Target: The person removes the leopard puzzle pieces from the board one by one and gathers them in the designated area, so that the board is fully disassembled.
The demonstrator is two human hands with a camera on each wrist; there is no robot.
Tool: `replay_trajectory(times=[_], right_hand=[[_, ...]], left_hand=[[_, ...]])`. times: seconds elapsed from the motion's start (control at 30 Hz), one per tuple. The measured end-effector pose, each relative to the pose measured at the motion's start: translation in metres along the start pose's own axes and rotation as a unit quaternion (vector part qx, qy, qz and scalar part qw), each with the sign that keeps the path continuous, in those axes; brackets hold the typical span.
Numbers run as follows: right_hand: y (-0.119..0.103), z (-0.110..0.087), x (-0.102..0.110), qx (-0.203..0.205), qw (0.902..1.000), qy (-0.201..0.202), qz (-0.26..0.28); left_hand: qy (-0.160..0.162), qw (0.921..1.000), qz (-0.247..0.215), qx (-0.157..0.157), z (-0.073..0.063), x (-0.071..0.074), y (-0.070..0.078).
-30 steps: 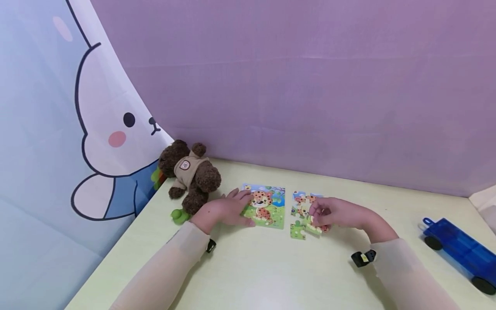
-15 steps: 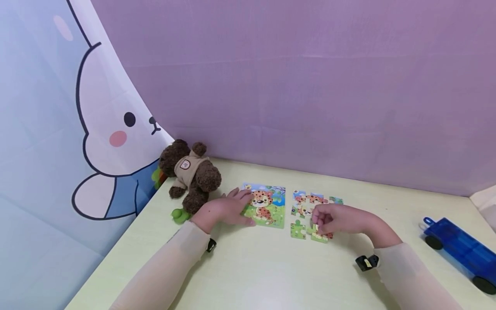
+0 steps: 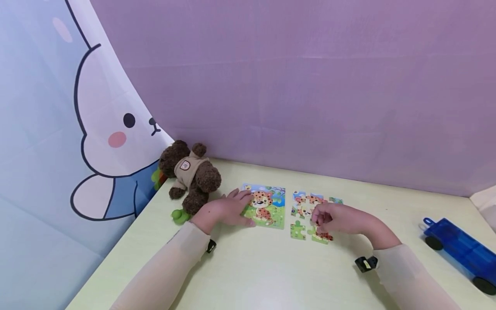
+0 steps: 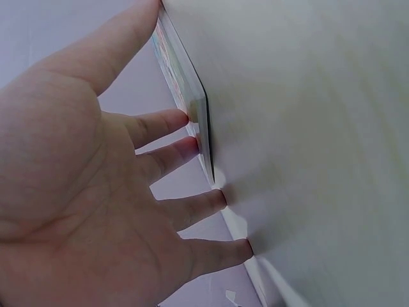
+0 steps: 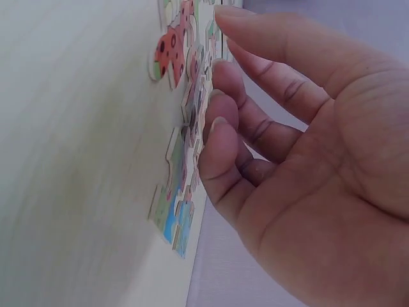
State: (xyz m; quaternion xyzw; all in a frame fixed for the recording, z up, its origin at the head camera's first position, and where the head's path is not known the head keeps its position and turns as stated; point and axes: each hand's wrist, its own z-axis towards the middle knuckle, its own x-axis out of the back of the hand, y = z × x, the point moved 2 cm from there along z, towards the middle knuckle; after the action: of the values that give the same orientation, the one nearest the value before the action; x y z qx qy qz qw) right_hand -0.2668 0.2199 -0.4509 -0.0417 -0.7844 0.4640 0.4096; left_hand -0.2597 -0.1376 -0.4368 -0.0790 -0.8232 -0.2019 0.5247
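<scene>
My left hand (image 3: 232, 209) lies with spread, straight fingers at the left edge of a square leopard picture board (image 3: 276, 215). In the left wrist view, fingertips (image 4: 182, 118) touch the board's edge while others rest on the table. My right hand (image 3: 335, 218), fingers curled, pinches a green and spotted jigsaw puzzle piece (image 3: 320, 238) low over the table; the grip is partly hidden. Several other pieces lie in rows there, among them a green piece (image 3: 298, 231) and a blue-green piece (image 3: 336, 200). In the right wrist view, a red spotted piece end (image 5: 169, 57) sticks out beside the thumb.
A brown teddy bear (image 3: 191, 172) in a beige shirt lies at the back left, with a small green toy (image 3: 179, 216) beside it. A blue toy wagon (image 3: 461, 252) stands at the right. A purple cloth (image 3: 310, 99) hangs behind the table (image 3: 255, 271).
My right hand has moved slightly toward me with the puzzle piece, which now sits right of the green piece. The blue-green piece came into sight. My left hand stays put.
</scene>
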Motion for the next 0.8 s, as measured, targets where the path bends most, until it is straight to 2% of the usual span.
replay_trajectory(times=[0.17, 0.33, 0.5, 0.8], right_hand=[[-0.002, 0.001, 0.003, 0.008, 0.9997, 0.016, -0.014], [-0.007, 0.005, 0.006, 0.020, 0.9978, 0.052, -0.036], [-0.014, 0.011, 0.009, 0.028, 0.9965, 0.076, -0.021], [-0.028, 0.030, 0.007, 0.035, 0.9964, 0.076, 0.013]], left_hand=[[0.001, 1.0000, -0.001, 0.000, 0.000, 0.000, -0.001], [-0.002, 1.0000, -0.002, 0.003, 0.001, 0.000, -0.001], [0.000, 1.0000, -0.003, 0.003, 0.001, 0.000, -0.001], [0.000, 1.0000, 0.001, -0.002, 0.002, -0.001, -0.002]])
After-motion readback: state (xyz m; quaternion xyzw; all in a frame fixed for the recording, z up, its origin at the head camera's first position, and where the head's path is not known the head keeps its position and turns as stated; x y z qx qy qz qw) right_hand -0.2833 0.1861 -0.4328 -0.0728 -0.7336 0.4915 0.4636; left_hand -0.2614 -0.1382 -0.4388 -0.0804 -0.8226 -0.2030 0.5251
